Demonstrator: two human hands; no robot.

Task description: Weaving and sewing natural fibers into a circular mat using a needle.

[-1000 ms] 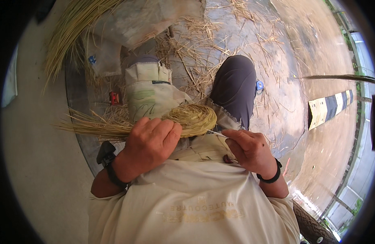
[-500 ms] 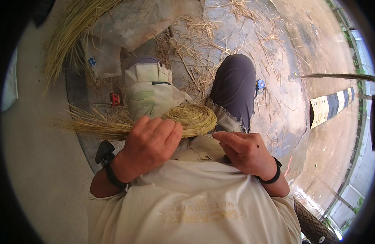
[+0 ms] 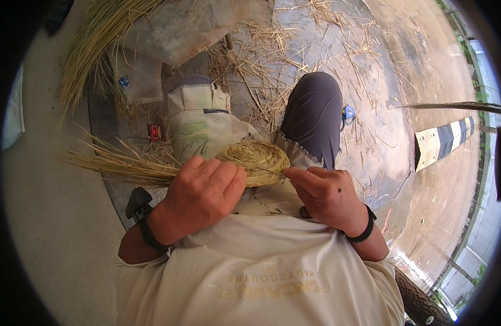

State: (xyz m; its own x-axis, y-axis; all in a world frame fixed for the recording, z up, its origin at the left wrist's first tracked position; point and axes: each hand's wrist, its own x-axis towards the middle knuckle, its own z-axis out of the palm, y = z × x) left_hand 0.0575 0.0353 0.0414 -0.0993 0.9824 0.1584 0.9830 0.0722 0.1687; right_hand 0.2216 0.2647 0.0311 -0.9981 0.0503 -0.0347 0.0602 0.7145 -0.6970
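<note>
Straw coil (image 3: pixel 254 157) above stalk-littered ground (image 3: pixel 359 155), striped block (image 3: pixel 444 142) at right.

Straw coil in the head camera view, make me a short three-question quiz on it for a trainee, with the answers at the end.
1. Multiple choice: beside the straw coil, what does the left hand grip?
A) The striped barrier
B) The loose straw bundle
C) The blue object on the ground

2. True or false: the right hand holds nothing.

3. Fill in the blank: the small red object lies closer to the person's ____ knee.

Key:
1. B
2. False; it pinches a thin pointed tool at the coil's edge.
3. left
</note>
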